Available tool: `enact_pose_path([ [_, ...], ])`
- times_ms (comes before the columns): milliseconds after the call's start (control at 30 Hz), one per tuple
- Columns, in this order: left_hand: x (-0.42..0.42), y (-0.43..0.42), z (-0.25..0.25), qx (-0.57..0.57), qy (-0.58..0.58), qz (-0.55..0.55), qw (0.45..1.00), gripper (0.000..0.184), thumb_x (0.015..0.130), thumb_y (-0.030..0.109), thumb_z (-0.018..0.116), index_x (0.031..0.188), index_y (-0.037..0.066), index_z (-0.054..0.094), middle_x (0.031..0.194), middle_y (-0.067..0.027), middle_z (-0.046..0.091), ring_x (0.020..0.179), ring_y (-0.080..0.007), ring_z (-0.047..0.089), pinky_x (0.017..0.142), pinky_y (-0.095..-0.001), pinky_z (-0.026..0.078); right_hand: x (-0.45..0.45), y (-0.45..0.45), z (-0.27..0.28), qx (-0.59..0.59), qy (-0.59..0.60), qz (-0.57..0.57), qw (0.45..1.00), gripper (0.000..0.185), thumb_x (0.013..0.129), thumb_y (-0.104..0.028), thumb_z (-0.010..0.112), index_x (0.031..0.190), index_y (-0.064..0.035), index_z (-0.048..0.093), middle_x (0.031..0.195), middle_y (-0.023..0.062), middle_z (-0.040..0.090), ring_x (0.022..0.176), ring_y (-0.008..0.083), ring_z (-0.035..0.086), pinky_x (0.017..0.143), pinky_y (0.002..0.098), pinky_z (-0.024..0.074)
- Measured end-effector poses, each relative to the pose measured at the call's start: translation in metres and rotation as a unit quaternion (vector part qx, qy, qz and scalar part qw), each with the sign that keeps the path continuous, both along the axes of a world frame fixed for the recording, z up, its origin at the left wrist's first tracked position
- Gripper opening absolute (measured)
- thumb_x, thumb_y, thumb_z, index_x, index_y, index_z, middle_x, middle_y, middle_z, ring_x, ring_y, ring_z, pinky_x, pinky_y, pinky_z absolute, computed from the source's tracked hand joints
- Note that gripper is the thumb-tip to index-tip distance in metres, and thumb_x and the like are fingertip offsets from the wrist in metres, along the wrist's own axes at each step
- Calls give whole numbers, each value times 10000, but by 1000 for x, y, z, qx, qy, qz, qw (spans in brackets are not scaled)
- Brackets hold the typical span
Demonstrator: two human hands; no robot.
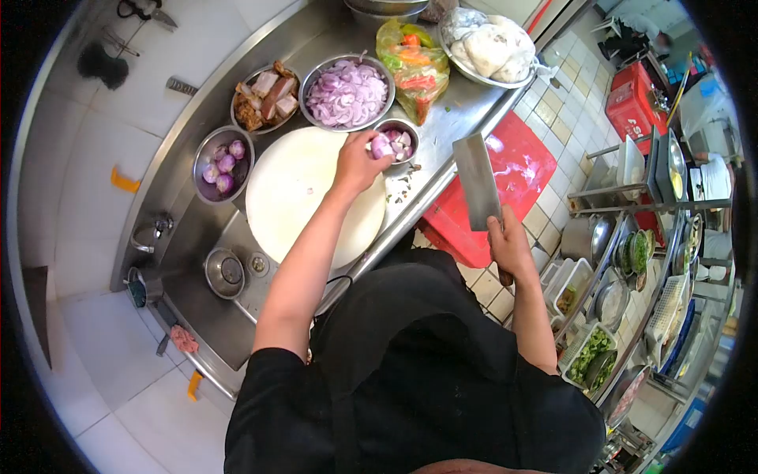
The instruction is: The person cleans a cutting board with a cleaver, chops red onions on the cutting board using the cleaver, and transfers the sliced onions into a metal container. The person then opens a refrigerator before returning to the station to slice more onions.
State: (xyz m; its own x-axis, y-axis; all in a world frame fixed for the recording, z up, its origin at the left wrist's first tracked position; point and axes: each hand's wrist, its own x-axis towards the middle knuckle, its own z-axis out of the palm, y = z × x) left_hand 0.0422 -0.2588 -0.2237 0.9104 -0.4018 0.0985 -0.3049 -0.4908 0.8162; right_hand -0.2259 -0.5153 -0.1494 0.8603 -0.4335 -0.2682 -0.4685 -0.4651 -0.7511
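My left hand (363, 164) has its fingers closed round pieces of purple onion (382, 148), at the edge of a small metal bowl (403, 145) with more onion pieces. Below that forearm lies a round white cutting board (276, 189). My right hand (509, 245) grips a cleaver (478, 182) by its handle, blade raised, out over the floor side of the counter. Beyond the board stands a larger bowl of sliced purple onion (347, 93). Whole purple onions (224, 167) fill a bowl at the board's left, and a bowl of meat pieces (268, 96) is behind it.
A bag of peppers (412, 69) and a bowl with a white bagged item (489, 49) stand at the counter's far end. A sink (197, 316) is at the left. Red crates (505, 182) sit beside the counter; food shelves (624, 261) are at the right.
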Motion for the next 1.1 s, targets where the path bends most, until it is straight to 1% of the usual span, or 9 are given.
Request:
enact_pose_path([
  [33,14,-11,-16,26,-69,-29,997,623,799,278,947,1303,3,706,1272,-162,697,1042,-263,730,879,-379,594,2,-2,0,5,1,-1,1000,188,1095,-178,573,1073,-4,505,783,226,581,710,346,603,691,471,488],
  [167,31,-15,-16,90,-99,-58,989,624,820,271,925,1335,5,693,1304,-175,692,1097,-287,716,941,-406,587,2,-11,-8,-5,-8,6,1000,192,1093,-188,573,1073,-9,506,801,255,594,732,416,611,697,490,488],
  [267,34,26,-9,19,15,-13,1000,543,875,189,864,1374,62,691,1318,-153,700,1091,-280,723,967,-399,589,-1,-11,-11,-8,-1,2,1000,193,1090,-192,577,1077,-14,504,802,274,594,737,467,601,695,502,486],
  [367,19,83,-5,122,101,-103,982,361,921,77,707,1280,55,736,1288,-150,719,1092,-287,721,1012,-394,572,-1,-11,-27,14,19,10,1000,194,1085,-189,584,1080,-12,504,845,309,629,807,523,640,707,524,494],
  [400,11,98,-12,123,102,-95,983,361,921,77,707,1280,55,736,1288,-150,719,1092,-287,721,1012,-394,572,2,-8,-32,15,19,17,1000,194,1085,-189,584,1080,-12,504,845,309,629,807,523,640,707,524,494],
  [467,-6,121,-31,130,64,-205,968,341,904,65,688,1239,44,747,1246,-156,734,1084,-292,717,1016,-388,555,9,1,-36,29,29,70,997,215,1083,-214,578,1097,-12,504,925,349,666,912,559,666,739,578,497],
  [567,-35,135,-9,152,136,-155,967,338,899,72,704,1233,37,739,1195,-158,749,1073,-296,713,1004,-389,545,31,35,-6,-32,50,172,983,239,1084,-245,562,1132,-16,509,994,374,675,986,573,660,778,620,492],
  [733,-93,143,-23,126,87,-13,988,285,917,117,744,1177,26,673,1087,-180,727,991,-318,721,901,-411,572,51,89,-21,-72,52,315,945,265,1099,-267,501,1221,-32,511,940,355,696,928,564,666,802,667,492],
  [1100,-126,126,-34,64,-14,96,993,310,899,118,772,1184,43,675,1083,-191,677,1003,-405,675,882,-482,552,63,133,-13,-164,-11,418,893,204,1067,-152,494,1156,27,535,817,284,709,809,496,709,735,632,526],
])
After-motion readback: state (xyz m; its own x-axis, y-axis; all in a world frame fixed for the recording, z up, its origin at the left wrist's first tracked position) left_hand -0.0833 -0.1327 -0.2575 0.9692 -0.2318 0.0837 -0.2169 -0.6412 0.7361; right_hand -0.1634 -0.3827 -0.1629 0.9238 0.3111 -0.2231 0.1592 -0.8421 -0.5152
